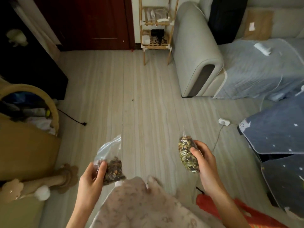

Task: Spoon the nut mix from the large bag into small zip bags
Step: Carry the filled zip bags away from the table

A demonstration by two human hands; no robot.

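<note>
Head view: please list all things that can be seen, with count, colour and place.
zip bag of nut mix: 1, clear, mostly empty, in left hand
zip bag of nut mix: 1, clear, full, in right hand
sofa: 1, grey, upper right
shelf: 1, light wood, by the door
door: 1, dark red, top
power strip: 1, white, on floor at right
floor: pale wood planks
left hand: holds the emptier bag
right hand: grips the fuller bag
</note>
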